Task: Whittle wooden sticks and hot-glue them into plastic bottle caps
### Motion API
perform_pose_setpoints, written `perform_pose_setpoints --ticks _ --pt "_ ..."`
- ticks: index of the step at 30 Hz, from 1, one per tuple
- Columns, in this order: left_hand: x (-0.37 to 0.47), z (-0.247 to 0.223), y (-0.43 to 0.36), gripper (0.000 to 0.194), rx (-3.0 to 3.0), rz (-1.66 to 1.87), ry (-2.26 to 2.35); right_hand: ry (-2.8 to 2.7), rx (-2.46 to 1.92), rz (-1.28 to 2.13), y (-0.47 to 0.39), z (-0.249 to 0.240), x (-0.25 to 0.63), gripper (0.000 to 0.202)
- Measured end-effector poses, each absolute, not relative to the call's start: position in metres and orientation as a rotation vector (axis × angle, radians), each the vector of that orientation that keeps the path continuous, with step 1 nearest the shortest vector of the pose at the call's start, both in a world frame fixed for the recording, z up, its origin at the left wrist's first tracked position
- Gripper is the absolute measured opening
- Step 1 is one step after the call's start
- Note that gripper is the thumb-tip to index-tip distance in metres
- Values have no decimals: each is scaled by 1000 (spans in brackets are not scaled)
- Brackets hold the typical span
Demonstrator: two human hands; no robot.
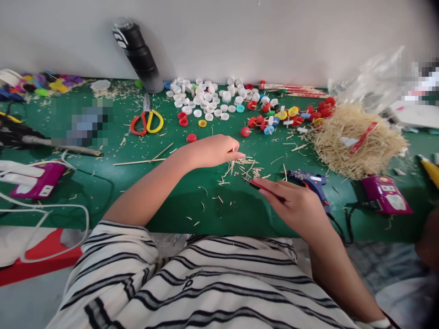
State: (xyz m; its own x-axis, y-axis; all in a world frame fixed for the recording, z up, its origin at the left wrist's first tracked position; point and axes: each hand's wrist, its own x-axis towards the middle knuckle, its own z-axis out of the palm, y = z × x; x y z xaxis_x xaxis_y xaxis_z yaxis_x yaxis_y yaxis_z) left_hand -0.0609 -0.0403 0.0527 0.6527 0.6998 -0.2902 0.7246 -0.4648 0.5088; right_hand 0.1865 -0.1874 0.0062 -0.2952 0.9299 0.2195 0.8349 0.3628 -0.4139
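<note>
My left hand (214, 151) is closed in a pinch on a thin wooden stick (233, 161), which points down just above the table. Under and beside it lies a loose heap of wood slivers (255, 171). My right hand (297, 201), to the right of the heap, is wrapped round a slim dark knife (255, 183). Its narrow blade points left toward the slivers. Most of the knife's handle is hidden by my fingers. Left of my left hand, a long thin stick (139, 162) lies flat on the table.
White bottle caps (206, 98) and coloured caps with sticks (264, 121) lie at the back. Scissors (147, 121) and a black bottle (140, 59) are left of them. A glue gun (310, 180), a purple box (386, 195) and a straw-like pile (360, 141) are at right.
</note>
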Motion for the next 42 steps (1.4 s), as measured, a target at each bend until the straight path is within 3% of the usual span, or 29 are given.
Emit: perform_pose_setpoints --ticks 6,25,33,42 --pt "-61 51 -40 43 2287 -42 1062 -2147 -1573 61 -168 -7 169 32" --pt "-58 42 -37 44 2285 42 954 -1992 -1614 486 -177 -28 167 41" --pt "-68 41 -26 46 2204 37 1022 -2195 -1720 102 -195 -48 181 37" --pt "-58 43 -37 50 2268 101 1029 -2051 -1626 215 -177 -32 163 39"
